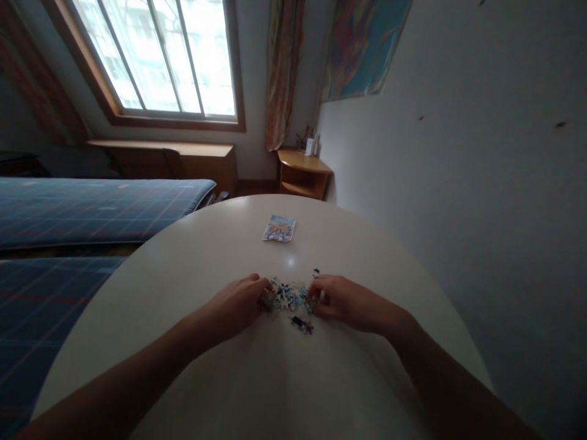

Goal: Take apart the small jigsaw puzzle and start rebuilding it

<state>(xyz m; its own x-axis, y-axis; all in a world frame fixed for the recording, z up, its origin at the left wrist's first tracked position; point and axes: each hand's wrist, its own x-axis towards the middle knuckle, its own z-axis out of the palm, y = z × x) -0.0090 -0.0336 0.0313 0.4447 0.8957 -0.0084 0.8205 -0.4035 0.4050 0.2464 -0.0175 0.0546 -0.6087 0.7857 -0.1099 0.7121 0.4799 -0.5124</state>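
A loose pile of small jigsaw puzzle pieces (287, 296), in blue, white and dark colours, lies on the round white table (206, 379). My left hand (247, 299) rests at the pile's left edge, its curved fingertips among the pieces and partly hidden. At the right edge, my right hand (334, 296) touches the pieces with bent fingers, a gap showing between fingers and thumb. Just nearer to me lies a small joined-looking cluster of dark pieces (301, 324). Beyond my right fingers sits another dark piece or small group (316, 272).
A small printed picture sheet (279, 228) lies farther back on the table. A bed with a plaid mattress (92, 208) is close on the left, a white wall (435, 201) on the right. A corner shelf (305, 162) and a desk (183, 148) stand behind, below the window.
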